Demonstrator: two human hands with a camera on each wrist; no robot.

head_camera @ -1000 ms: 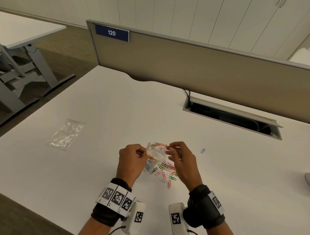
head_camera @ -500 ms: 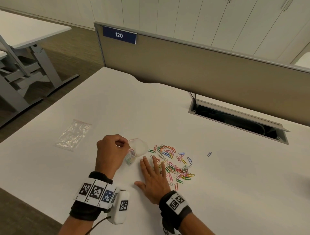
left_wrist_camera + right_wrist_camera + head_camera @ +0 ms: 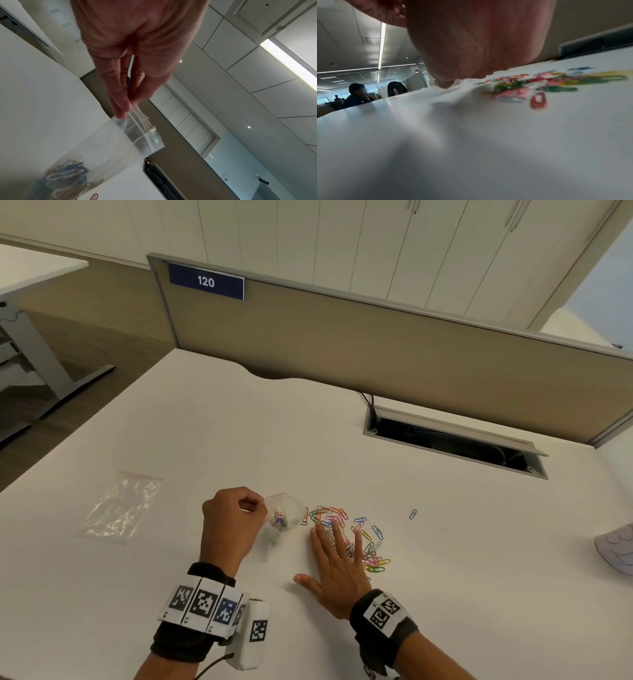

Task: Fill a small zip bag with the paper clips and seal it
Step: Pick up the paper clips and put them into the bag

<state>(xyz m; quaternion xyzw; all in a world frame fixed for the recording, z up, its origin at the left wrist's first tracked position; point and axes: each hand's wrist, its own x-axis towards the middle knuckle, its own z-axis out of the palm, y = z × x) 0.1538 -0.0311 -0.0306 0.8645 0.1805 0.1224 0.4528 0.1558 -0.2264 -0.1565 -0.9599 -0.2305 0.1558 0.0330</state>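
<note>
White desk point(image 3: 222, 422), tan partition point(image 3: 342, 354) behind it. Small zip bag point(image 3: 284, 517) is pinched at its rim by left hand point(image 3: 229, 525). Right hand point(image 3: 339, 570) is laid flat, fingers spread, on paper clips point(image 3: 356, 539).

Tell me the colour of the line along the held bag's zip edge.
Red, on the zip bag; clearest in the left wrist view.

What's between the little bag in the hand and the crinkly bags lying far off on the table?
In the head view, the left hand pinching the zip bag sits between; then bare white table up to the spare bags.
</note>
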